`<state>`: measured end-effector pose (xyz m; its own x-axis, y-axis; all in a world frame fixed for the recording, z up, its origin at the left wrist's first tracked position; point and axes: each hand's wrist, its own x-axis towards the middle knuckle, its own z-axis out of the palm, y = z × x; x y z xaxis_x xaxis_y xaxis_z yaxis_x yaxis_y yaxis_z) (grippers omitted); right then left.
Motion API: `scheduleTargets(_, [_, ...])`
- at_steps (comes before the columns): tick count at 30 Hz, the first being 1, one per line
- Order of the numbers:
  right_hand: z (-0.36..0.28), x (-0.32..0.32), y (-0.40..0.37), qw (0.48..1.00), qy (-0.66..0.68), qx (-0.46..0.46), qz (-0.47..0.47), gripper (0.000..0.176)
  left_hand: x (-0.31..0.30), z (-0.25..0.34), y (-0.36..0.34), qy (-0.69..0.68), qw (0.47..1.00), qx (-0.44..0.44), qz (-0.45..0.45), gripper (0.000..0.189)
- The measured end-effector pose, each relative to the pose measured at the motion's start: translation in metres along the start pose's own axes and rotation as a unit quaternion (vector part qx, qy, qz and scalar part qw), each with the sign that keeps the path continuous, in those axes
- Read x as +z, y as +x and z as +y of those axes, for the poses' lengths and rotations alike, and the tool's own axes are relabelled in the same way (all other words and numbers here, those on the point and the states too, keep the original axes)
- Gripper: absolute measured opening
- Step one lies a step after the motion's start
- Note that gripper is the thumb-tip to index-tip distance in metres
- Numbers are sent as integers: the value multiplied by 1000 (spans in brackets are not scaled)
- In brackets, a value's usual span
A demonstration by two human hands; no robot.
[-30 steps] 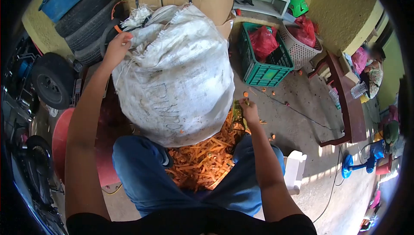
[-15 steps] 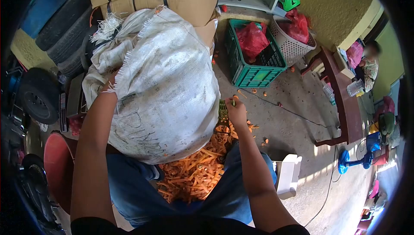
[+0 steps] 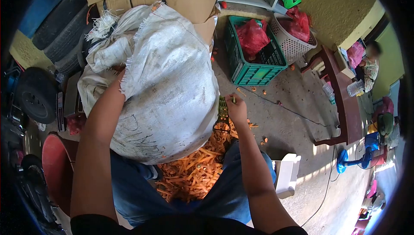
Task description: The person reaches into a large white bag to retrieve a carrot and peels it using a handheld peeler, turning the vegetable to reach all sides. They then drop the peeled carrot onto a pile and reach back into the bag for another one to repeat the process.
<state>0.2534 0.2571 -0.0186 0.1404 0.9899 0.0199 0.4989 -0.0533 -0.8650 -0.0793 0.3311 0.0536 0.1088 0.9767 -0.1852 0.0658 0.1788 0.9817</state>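
A big white woven sack (image 3: 172, 79) bulges in front of me, its frayed mouth at the left. My left hand (image 3: 120, 72) reaches into that mouth, and its fingers are hidden by the cloth. Right of the sack, my right hand (image 3: 237, 108) is closed around a small green-handled tool (image 3: 233, 99). Beside it, against the sack's edge, is a dark green perforated piece (image 3: 222, 116) with a loop at its lower end. Between my knees lies a heap of orange peelings and strips (image 3: 189, 174).
A green crate (image 3: 258, 73) and a white basket (image 3: 289, 47) hold red bags. Tires (image 3: 39, 95) and a red bucket (image 3: 56, 170) stand left. At right are a wooden table (image 3: 345, 105), a blue fan (image 3: 355, 161) and a person (image 3: 370, 67). An open white box (image 3: 286, 177) lies by my knee.
My left forearm has shifted right and deeper into the sack's mouth. The dark green piece beside my right hand shows more fully now.
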Motion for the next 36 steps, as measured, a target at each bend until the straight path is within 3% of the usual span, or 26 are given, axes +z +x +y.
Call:
scheduleTargets(12, [-6,-1,1,1000,2,-3,2,27,19,4,-5,-29,999,16,26,43])
scheduleTargets(21, [2,2,8,1000,-9,1,4,27,6,21,-35,-261,960,51,93,45])
scheduleTargets(27, [-3,4,8,999,37,9,0,27,13,25,-66,-294,943,81,132,47])
scheduleTargets(29, [-8,2,5,1000,12,-11,14,27,12,32,-85,-54,970,140,193,53])
scheduleTargets(30, [-5,3,3,1000,11,-10,13,27,9,30,-88,-55,970,139,193,53])
scheduleTargets(31, [0,4,2,1000,15,-19,13,27,4,27,-92,166,945,161,229,55])
scheduleTargets(32, [2,6,1,999,19,-28,13,26,-5,23,-97,380,872,175,254,56])
scheduleTargets(33, [3,5,-1,999,19,-29,12,26,-12,18,-100,370,860,283,207,56])
scheduleTargets(34, [4,4,-3,999,16,-28,12,26,-15,15,-102,371,859,284,208,56])
scheduleTargets(36, [3,0,-6,999,14,-26,16,26,-12,24,-107,554,762,162,294,55])
